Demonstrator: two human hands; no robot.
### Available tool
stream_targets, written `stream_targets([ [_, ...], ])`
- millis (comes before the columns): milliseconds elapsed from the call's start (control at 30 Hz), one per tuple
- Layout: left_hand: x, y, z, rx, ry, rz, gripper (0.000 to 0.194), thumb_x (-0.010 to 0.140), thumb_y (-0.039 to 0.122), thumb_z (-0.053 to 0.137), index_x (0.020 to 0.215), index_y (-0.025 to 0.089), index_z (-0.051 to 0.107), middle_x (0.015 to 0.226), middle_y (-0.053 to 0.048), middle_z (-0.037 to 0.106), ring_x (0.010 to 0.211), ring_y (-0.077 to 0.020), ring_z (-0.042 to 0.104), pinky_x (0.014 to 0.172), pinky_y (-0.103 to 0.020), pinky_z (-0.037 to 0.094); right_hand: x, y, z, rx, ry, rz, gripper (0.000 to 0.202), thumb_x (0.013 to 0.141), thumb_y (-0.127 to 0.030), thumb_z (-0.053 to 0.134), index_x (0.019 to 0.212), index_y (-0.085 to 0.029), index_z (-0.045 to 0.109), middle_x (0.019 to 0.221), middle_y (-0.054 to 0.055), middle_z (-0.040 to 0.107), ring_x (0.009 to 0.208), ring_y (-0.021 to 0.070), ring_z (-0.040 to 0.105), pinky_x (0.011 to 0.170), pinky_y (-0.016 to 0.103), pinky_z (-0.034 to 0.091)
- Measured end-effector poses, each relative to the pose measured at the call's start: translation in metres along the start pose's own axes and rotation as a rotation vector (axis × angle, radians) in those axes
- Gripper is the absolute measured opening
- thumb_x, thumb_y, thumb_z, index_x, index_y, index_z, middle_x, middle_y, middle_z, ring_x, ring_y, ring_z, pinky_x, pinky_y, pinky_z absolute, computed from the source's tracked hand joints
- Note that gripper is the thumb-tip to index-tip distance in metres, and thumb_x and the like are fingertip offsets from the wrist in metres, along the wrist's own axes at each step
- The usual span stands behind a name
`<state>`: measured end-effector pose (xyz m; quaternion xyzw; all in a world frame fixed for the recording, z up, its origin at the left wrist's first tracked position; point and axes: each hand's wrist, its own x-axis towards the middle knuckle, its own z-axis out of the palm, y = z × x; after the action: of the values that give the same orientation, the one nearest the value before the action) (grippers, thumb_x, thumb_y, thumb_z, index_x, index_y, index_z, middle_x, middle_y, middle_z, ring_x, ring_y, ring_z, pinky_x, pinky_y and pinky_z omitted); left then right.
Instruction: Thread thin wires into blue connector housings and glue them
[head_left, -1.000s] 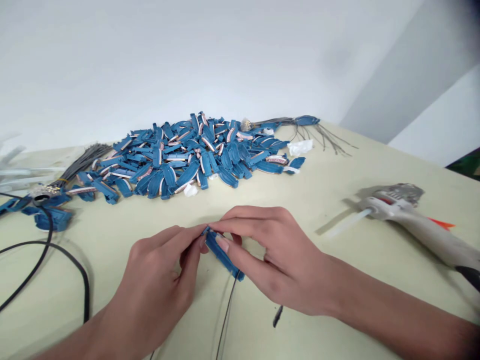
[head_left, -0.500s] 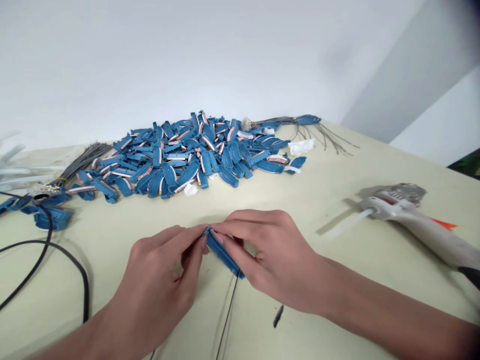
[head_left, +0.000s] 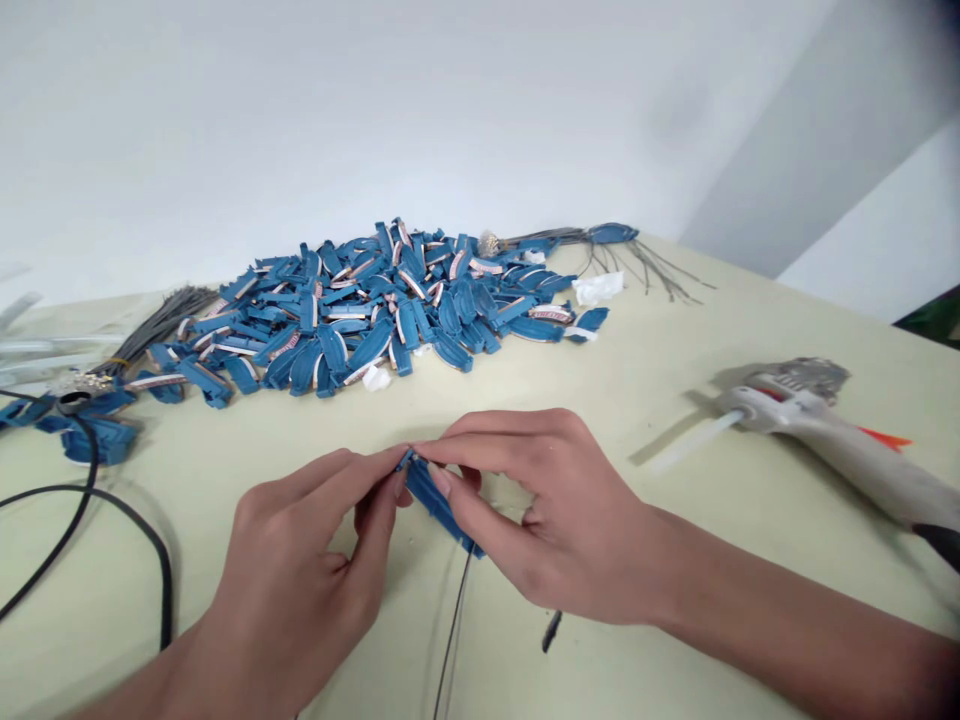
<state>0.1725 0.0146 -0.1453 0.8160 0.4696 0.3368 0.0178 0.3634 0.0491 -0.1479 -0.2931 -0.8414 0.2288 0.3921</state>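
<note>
Between my two hands is a blue plastic part (head_left: 439, 500), long and narrow, tilted with its far end at my fingertips. My left hand (head_left: 319, 540) pinches that far end between thumb and forefinger. My right hand (head_left: 547, 500) grips the same part along its right side, with thumb and forefinger close to the left fingertips. A thin dark wire (head_left: 455, 625) runs from the part's near end down toward the bottom edge. What lies right under the fingertips is too small and covered to make out.
Behind my hands spreads a heap of similar blue parts (head_left: 360, 320) with white edges. A glue gun (head_left: 810, 425) with a glue stick lies at right. Wire bundles (head_left: 161, 325) and a black cable (head_left: 166, 560) are at left. A small dark scrap (head_left: 552, 632) lies near my right wrist.
Both hands stay on the blue part with nearly the same pinch. The part appears slightly rotated, and the whole view has shifted a little.
</note>
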Motion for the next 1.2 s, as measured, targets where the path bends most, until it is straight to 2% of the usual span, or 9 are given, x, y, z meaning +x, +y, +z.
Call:
stream_targets([
  [133, 0.0, 0.0, -0.001, -0.005, 0.01, -0.002, 0.02, 0.095, 0.017, 0.05, 0.102, 0.021, 0.068, 0.077, 0.002, 0.075, 0.058, -0.0076, 0.067, 0.052, -0.015, 0.05, -0.001, 0.0, 0.001, -0.02, 0.037, -0.044, 0.02, 0.092, -0.008, 0.055, 0.079, -0.012, 0.069, 0.079, 0.005, 0.072, 0.064, 0.0102, 0.062, 0.063, 0.022, 0.048],
  [233, 0.001, 0.001, -0.002, 0.005, 0.018, 0.007, 0.02, 0.095, 0.018, 0.049, 0.1, 0.021, 0.068, 0.076, 0.001, 0.076, 0.057, -0.0092, 0.068, 0.048, -0.017, 0.049, -0.004, 0.001, 0.003, -0.141, 0.07, -0.113, 0.017, 0.094, -0.009, 0.056, 0.084, -0.011, 0.07, 0.088, 0.007, 0.074, 0.069, 0.013, 0.066, 0.066, 0.024, 0.051],
  [367, 0.0, 0.001, -0.001, 0.0, -0.001, -0.001, 0.021, 0.095, 0.018, 0.049, 0.101, 0.023, 0.068, 0.074, 0.002, 0.075, 0.054, -0.0102, 0.068, 0.047, -0.02, 0.049, -0.006, 0.004, 0.003, -0.249, 0.038, -0.14, 0.023, 0.096, -0.011, 0.053, 0.079, -0.012, 0.069, 0.087, 0.007, 0.074, 0.071, 0.0154, 0.067, 0.066, 0.027, 0.052],
  [633, -0.003, 0.005, 0.002, 0.02, 0.028, 0.017, 0.019, 0.095, 0.016, 0.049, 0.099, 0.022, 0.067, 0.072, 0.002, 0.074, 0.053, -0.0093, 0.067, 0.048, -0.018, 0.05, -0.006, 0.003, 0.004, -0.262, 0.031, -0.169, 0.027, 0.096, -0.009, 0.048, 0.079, -0.013, 0.068, 0.083, 0.007, 0.072, 0.069, 0.0151, 0.063, 0.064, 0.028, 0.051],
  [833, -0.011, 0.007, -0.001, 0.064, 0.052, 0.066, 0.019, 0.096, 0.016, 0.048, 0.108, 0.022, 0.062, 0.073, 0.0, 0.073, 0.059, -0.0119, 0.07, 0.049, -0.019, 0.051, -0.01, -0.002, 0.002, -0.283, 0.019, -0.197, 0.025, 0.095, -0.008, 0.051, 0.079, -0.013, 0.069, 0.077, 0.005, 0.069, 0.064, 0.0142, 0.057, 0.058, 0.029, 0.046],
  [967, -0.012, 0.008, -0.001, 0.066, 0.046, 0.059, 0.021, 0.096, 0.016, 0.05, 0.112, 0.024, 0.059, 0.077, 0.0, 0.075, 0.064, -0.0126, 0.071, 0.053, -0.02, 0.054, -0.009, -0.001, -0.001, -0.25, 0.017, -0.2, 0.025, 0.094, -0.006, 0.051, 0.078, -0.012, 0.068, 0.085, 0.008, 0.071, 0.07, 0.0157, 0.061, 0.061, 0.029, 0.049],
  [1067, -0.007, 0.007, -0.001, 0.052, 0.043, 0.024, 0.019, 0.095, 0.016, 0.049, 0.106, 0.024, 0.063, 0.075, 0.001, 0.076, 0.058, -0.0113, 0.071, 0.049, -0.018, 0.052, -0.006, -0.001, -0.003, -0.194, -0.021, -0.187, 0.028, 0.093, -0.004, 0.047, 0.076, -0.012, 0.067, 0.091, 0.011, 0.072, 0.073, 0.0169, 0.064, 0.064, 0.029, 0.053],
  [1200, -0.001, 0.005, -0.003, 0.003, 0.038, -0.02, 0.02, 0.095, 0.018, 0.049, 0.098, 0.025, 0.067, 0.071, 0.005, 0.075, 0.05, -0.0068, 0.066, 0.048, -0.014, 0.051, -0.004, 0.0, -0.002, -0.161, -0.029, -0.185, 0.027, 0.095, -0.006, 0.045, 0.078, -0.011, 0.066, 0.088, 0.012, 0.072, 0.071, 0.0179, 0.063, 0.065, 0.031, 0.054],
])
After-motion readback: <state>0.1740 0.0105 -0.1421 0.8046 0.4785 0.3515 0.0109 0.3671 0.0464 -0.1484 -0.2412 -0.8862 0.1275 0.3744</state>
